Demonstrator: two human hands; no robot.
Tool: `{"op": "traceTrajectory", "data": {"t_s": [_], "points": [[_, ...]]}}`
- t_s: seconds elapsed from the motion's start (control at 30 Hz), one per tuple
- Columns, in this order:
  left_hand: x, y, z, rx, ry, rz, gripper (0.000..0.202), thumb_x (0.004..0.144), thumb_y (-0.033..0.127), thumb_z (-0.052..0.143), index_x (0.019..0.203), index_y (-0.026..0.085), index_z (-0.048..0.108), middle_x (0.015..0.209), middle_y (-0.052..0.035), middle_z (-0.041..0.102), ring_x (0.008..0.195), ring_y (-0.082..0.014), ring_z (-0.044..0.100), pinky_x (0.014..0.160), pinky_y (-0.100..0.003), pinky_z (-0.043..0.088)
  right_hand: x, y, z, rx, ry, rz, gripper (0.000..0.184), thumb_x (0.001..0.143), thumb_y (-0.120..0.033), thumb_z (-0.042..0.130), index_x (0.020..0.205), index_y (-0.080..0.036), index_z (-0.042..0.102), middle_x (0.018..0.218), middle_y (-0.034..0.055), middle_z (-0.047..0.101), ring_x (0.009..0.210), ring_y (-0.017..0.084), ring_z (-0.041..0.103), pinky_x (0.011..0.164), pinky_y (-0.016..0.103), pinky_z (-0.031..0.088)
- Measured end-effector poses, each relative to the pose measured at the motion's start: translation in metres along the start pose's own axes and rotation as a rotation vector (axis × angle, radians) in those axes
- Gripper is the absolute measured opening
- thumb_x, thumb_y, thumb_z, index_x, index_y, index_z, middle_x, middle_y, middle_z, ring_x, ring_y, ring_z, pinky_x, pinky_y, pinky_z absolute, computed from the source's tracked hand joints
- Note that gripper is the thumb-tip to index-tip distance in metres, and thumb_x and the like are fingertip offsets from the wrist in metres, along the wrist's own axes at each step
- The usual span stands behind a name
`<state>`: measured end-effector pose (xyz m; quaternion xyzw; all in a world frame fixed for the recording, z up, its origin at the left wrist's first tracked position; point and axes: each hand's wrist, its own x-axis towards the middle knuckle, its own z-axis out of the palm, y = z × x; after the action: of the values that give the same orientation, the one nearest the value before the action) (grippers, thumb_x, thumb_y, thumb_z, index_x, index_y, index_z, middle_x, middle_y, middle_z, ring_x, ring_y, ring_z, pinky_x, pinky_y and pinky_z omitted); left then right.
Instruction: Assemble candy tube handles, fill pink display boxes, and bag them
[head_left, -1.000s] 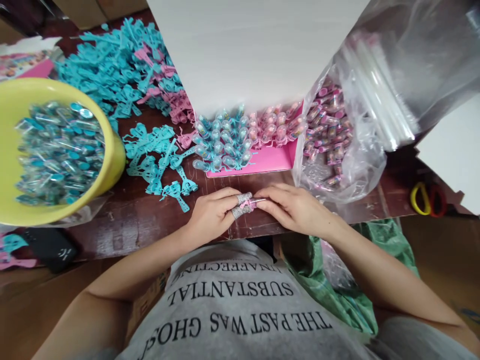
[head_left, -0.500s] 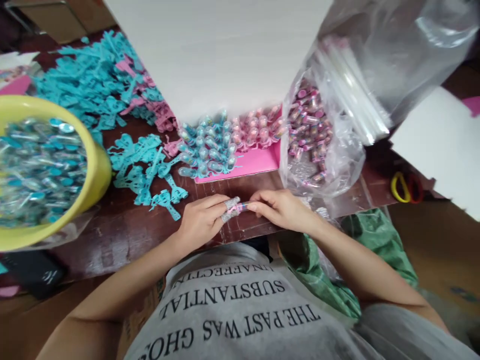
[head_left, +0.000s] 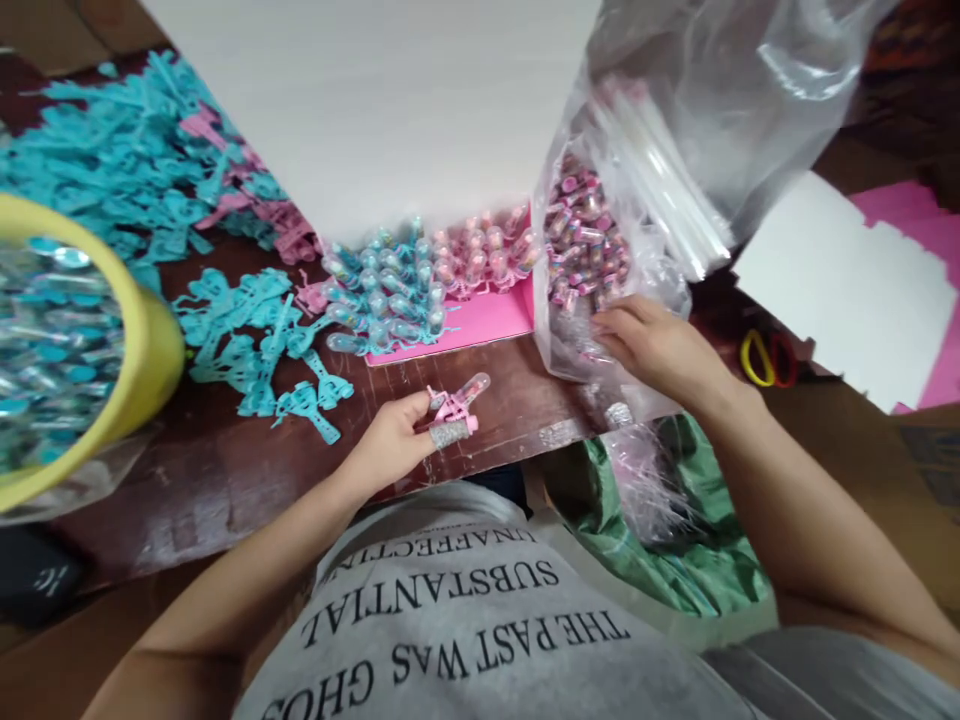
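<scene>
My left hand (head_left: 397, 435), with grey tape around its thumb and a finger, pinches a pink plastic piece (head_left: 452, 405) over the table's front edge. A clear round-ended tube (head_left: 474, 388) sticks out of that piece to the upper right. My right hand (head_left: 652, 345) is over the front of a clear plastic bag (head_left: 551, 345), its fingers slightly bent and apart, with nothing visible in them. Small pink-capped tubes (head_left: 585, 235) fill the bag just beyond the fingertips. Between the hands and the white panel, a pink box (head_left: 487, 318) holds rows of blue and pink tubes.
A yellow bucket (head_left: 154, 350) of blue-capped tubes stands at the left. Blue plastic pieces (head_left: 90, 160) are heaped behind it, with more blue pieces (head_left: 247, 330) nearer. A white panel (head_left: 375, 110) rises behind the box. Scissors (head_left: 757, 358) lie right; a green sack (head_left: 675, 570) hangs below.
My right hand has left the pink piece and moved right to the bag. My left hand keeps the piece, now turned with its clear tube showing. The view has shifted right.
</scene>
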<state>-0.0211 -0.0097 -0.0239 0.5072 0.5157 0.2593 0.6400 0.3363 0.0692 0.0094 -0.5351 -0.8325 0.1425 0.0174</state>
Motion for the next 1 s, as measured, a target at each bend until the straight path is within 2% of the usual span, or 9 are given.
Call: {"op": "traceTrajectory", "data": {"t_s": [0.07, 0.13, 0.2, 0.3, 0.4, 0.5, 0.67, 0.93, 1.0], "points": [[0.001, 0.008, 0.002, -0.042, 0.020, -0.015, 0.033, 0.081, 0.045, 0.088, 0.101, 0.019, 0.082, 0.100, -0.0041, 0.081, 0.089, -0.0177, 0.071, 0.094, -0.036, 0.059, -0.005, -0.035, 0.007, 0.367, 0.188, -0.093, 0.027, 0.104, -0.038, 0.061, 0.123, -0.021, 0.070, 0.118, 0.0128, 0.075, 0.104, 0.026, 0.073, 0.087, 0.043, 0.063], [0.002, 0.016, 0.002, -0.095, 0.024, -0.046, 0.033, 0.080, 0.048, 0.088, 0.095, 0.020, 0.082, 0.084, -0.0012, 0.076, 0.079, -0.0149, 0.067, 0.083, -0.030, 0.058, -0.010, -0.070, 0.019, 0.689, 0.193, -0.213, 0.028, 0.102, -0.034, 0.068, 0.129, -0.024, 0.067, 0.114, 0.0079, 0.077, 0.097, 0.020, 0.076, 0.083, 0.035, 0.064], [0.001, 0.020, 0.002, -0.145, 0.021, -0.059, 0.035, 0.078, 0.052, 0.088, 0.091, 0.020, 0.082, 0.066, 0.0021, 0.066, 0.072, -0.0143, 0.063, 0.073, -0.027, 0.056, -0.012, -0.096, 0.033, 0.827, 0.186, -0.313, 0.030, 0.103, -0.028, 0.067, 0.133, -0.026, 0.068, 0.115, 0.0063, 0.078, 0.099, 0.018, 0.076, 0.085, 0.034, 0.064], [0.000, 0.021, 0.001, -0.167, 0.028, -0.042, 0.037, 0.079, 0.055, 0.086, 0.091, 0.020, 0.081, 0.058, 0.0035, 0.060, 0.071, -0.0158, 0.064, 0.071, -0.027, 0.056, -0.009, -0.113, 0.049, 0.826, 0.265, -0.357, 0.026, 0.103, -0.025, 0.069, 0.128, -0.027, 0.072, 0.116, 0.0056, 0.079, 0.105, 0.018, 0.076, 0.092, 0.036, 0.064], [-0.001, 0.015, 0.002, -0.140, 0.073, 0.019, 0.036, 0.080, 0.053, 0.087, 0.094, 0.020, 0.082, 0.079, -0.0007, 0.075, 0.082, -0.0167, 0.069, 0.085, -0.031, 0.059, -0.008, -0.116, 0.053, 0.800, 0.317, -0.316, 0.025, 0.101, -0.021, 0.071, 0.125, -0.026, 0.074, 0.117, 0.0061, 0.081, 0.105, 0.018, 0.077, 0.093, 0.037, 0.064], [-0.005, 0.007, 0.004, -0.101, 0.096, 0.088, 0.037, 0.081, 0.052, 0.088, 0.095, 0.019, 0.082, 0.095, -0.0039, 0.081, 0.090, -0.0188, 0.072, 0.094, -0.035, 0.059, -0.010, -0.121, 0.051, 0.786, 0.332, -0.291, 0.025, 0.101, -0.021, 0.070, 0.126, -0.025, 0.074, 0.115, 0.0060, 0.081, 0.101, 0.017, 0.078, 0.090, 0.035, 0.065], [-0.011, -0.001, 0.010, -0.100, 0.210, 0.159, 0.037, 0.085, 0.052, 0.085, 0.097, 0.018, 0.081, 0.098, -0.0057, 0.083, 0.094, -0.0207, 0.074, 0.094, -0.037, 0.061, -0.014, -0.132, 0.052, 0.800, 0.375, -0.201, 0.022, 0.101, -0.026, 0.071, 0.123, -0.026, 0.074, 0.106, 0.0037, 0.082, 0.090, 0.017, 0.078, 0.082, 0.034, 0.065], [-0.013, -0.004, 0.011, -0.091, 0.235, 0.189, 0.035, 0.090, 0.051, 0.080, 0.103, 0.018, 0.082, 0.098, -0.0060, 0.083, 0.088, -0.0187, 0.073, 0.088, -0.035, 0.062, -0.015, -0.145, 0.056, 0.761, 0.484, -0.204, 0.021, 0.099, -0.024, 0.072, 0.120, -0.027, 0.074, 0.103, 0.0044, 0.082, 0.091, 0.018, 0.078, 0.080, 0.034, 0.065], [-0.016, -0.003, 0.008, 0.003, 0.240, 0.244, 0.031, 0.092, 0.047, 0.079, 0.103, 0.018, 0.081, 0.096, -0.0059, 0.082, 0.089, -0.0185, 0.073, 0.087, -0.033, 0.061, -0.015, -0.149, 0.059, 0.837, 0.417, -0.130, 0.016, 0.101, -0.030, 0.070, 0.116, -0.025, 0.074, 0.097, 0.0040, 0.082, 0.084, 0.017, 0.078, 0.075, 0.032, 0.064]]}}
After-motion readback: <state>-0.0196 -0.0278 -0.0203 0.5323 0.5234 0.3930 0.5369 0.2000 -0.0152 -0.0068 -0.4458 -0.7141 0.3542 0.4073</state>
